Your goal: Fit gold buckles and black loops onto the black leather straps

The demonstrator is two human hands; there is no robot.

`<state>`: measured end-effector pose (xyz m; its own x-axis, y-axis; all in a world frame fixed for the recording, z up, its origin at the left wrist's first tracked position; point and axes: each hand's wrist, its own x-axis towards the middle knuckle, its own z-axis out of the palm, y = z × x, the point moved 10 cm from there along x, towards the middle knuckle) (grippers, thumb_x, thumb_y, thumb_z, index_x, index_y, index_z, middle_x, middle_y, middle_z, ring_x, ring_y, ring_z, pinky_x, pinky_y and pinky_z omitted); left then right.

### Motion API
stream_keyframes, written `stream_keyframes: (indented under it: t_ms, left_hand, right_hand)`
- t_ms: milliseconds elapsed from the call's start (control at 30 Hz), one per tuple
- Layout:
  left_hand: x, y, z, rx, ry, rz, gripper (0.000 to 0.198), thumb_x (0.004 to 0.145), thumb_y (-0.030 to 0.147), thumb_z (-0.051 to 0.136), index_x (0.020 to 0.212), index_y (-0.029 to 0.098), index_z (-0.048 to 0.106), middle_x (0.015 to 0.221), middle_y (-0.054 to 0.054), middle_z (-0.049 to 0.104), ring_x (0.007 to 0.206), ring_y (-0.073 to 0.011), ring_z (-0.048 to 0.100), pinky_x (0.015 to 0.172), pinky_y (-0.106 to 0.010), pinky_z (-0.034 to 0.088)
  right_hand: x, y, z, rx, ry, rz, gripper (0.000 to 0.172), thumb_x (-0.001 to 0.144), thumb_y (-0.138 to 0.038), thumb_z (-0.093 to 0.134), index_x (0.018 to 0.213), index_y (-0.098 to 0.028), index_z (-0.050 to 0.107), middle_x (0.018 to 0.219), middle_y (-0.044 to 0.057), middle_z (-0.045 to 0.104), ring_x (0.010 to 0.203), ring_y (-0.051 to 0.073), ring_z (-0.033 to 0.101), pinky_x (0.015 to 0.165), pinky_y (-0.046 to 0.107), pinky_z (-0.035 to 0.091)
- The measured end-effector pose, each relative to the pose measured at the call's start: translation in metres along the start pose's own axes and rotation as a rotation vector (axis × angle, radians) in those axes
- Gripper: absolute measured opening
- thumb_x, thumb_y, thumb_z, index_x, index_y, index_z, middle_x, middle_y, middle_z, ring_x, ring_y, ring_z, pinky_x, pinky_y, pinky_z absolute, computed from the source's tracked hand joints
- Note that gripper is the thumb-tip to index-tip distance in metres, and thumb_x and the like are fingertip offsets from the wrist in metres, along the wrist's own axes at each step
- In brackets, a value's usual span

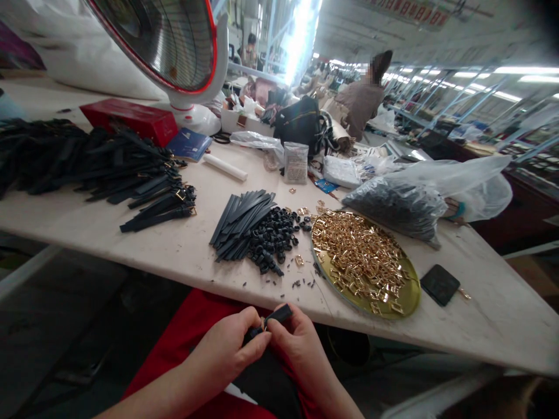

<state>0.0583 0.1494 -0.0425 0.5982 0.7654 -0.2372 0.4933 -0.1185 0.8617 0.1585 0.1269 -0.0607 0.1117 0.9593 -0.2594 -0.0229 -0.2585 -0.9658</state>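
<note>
Over my lap, just off the table's front edge, my left hand (238, 337) and my right hand (294, 331) meet around a short dark strap (279, 313). Thumb and fingers of each hand pinch it. A small glint of gold shows between the fingertips, mostly hidden. On the table ahead lies a stack of dark flat straps (238, 224) beside a heap of small black loops (273, 235). To the right a round yellow tray (413, 291) holds a pile of gold buckles (360, 250).
A larger pile of dark straps with buckles (144, 180) covers the left side. Behind stand a fan (174, 46), a red box (131, 119), a blue booklet (190, 144) and a black bag (299, 125). A plastic bag (397, 201) and a dark square pad (440, 284) lie right. A person (360, 105) is farther back.
</note>
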Motion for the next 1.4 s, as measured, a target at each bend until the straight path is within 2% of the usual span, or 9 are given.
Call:
stream_keyframes:
  t_ms: [167,333,367,467,667,833,1067,1267,1400]
  left_hand:
    - [0.017,-0.013,-0.003,-0.152,-0.058,-0.081,0.028,0.076,0.044,0.050,0.070,0.018,0.044,0.059,0.004,0.049,0.050,-0.0113,0.045,0.045,-0.020,0.030]
    - [0.035,-0.013,-0.009,-0.178,-0.058,-0.028,0.026,0.075,0.035,0.054,0.095,0.018,0.049,0.071,0.004,0.054,0.059,-0.0128,0.052,0.055,-0.021,0.037]
    - [0.038,-0.010,-0.009,-0.128,-0.078,-0.004,0.022,0.078,0.035,0.051,0.093,0.019,0.052,0.070,0.003,0.055,0.061,-0.0135,0.052,0.057,-0.021,0.037]
    - [0.048,-0.007,-0.018,-0.065,-0.054,-0.001,0.024,0.083,0.037,0.042,0.080,0.018,0.056,0.065,0.002,0.054,0.062,-0.0145,0.051,0.057,-0.022,0.035]
    - [0.061,-0.011,-0.030,-0.133,0.020,-0.042,0.024,0.083,0.038,0.043,0.081,0.018,0.056,0.063,0.004,0.051,0.059,-0.0131,0.047,0.056,-0.021,0.033]
    - [0.063,-0.010,-0.037,-0.197,0.062,-0.035,0.031,0.085,0.042,0.040,0.072,0.017,0.052,0.055,0.006,0.042,0.053,-0.0114,0.043,0.052,-0.021,0.031]
    - [0.047,0.022,-0.051,-0.247,0.191,0.096,0.029,0.086,0.038,0.040,0.076,0.016,0.057,0.060,0.005,0.044,0.055,-0.0104,0.041,0.052,-0.020,0.031]
    - [0.023,0.028,-0.046,-0.065,0.212,0.130,0.027,0.085,0.033,0.039,0.070,0.017,0.056,0.061,0.003,0.049,0.058,-0.0118,0.045,0.054,-0.020,0.031]
    - [0.013,0.019,-0.036,0.046,0.183,0.101,0.026,0.084,0.031,0.038,0.069,0.018,0.054,0.061,0.003,0.049,0.058,-0.0124,0.046,0.055,-0.020,0.031]
  right_hand:
    - [0.009,-0.006,0.005,-0.005,-0.068,-0.036,0.025,0.075,-0.039,0.059,0.073,-0.016,0.049,0.061,-0.004,0.045,0.056,0.009,0.039,0.053,0.020,0.032]
    - [0.034,-0.030,0.001,-0.254,-0.262,-0.085,0.039,0.085,-0.050,0.038,0.074,-0.016,0.054,0.061,0.000,0.052,0.057,0.011,0.049,0.054,0.022,0.038]
    - [0.048,-0.038,-0.011,-0.360,-0.230,-0.118,0.042,0.086,-0.050,0.034,0.074,-0.016,0.055,0.062,0.001,0.053,0.057,0.012,0.051,0.054,0.022,0.040]
    - [0.097,-0.076,-0.070,-0.775,0.211,-0.281,0.028,0.086,-0.038,0.039,0.078,-0.016,0.054,0.069,0.003,0.055,0.064,0.016,0.052,0.060,0.026,0.041]
    - [0.161,-0.087,-0.092,-0.931,0.312,-0.286,0.006,0.070,-0.011,0.054,0.072,-0.017,0.055,0.083,0.009,0.055,0.081,0.023,0.052,0.078,0.035,0.036]
    - [0.135,-0.085,-0.084,-0.819,0.254,-0.246,0.009,0.076,-0.021,0.052,0.083,-0.016,0.051,0.080,0.005,0.055,0.071,0.018,0.053,0.069,0.032,0.041]
    - [0.067,-0.045,-0.027,0.040,-0.096,-0.006,0.026,0.068,-0.030,0.066,0.085,-0.016,0.053,0.069,-0.003,0.054,0.061,0.009,0.048,0.061,0.021,0.039]
    - [0.042,-0.037,-0.010,0.110,-0.055,0.053,0.035,0.054,-0.033,0.076,0.064,-0.017,0.047,0.057,-0.006,0.052,0.053,0.008,0.044,0.052,0.020,0.035]
    - [0.031,-0.044,-0.011,0.040,-0.018,-0.032,0.030,0.059,-0.037,0.073,0.066,-0.016,0.053,0.058,-0.004,0.055,0.054,0.009,0.048,0.054,0.022,0.039]
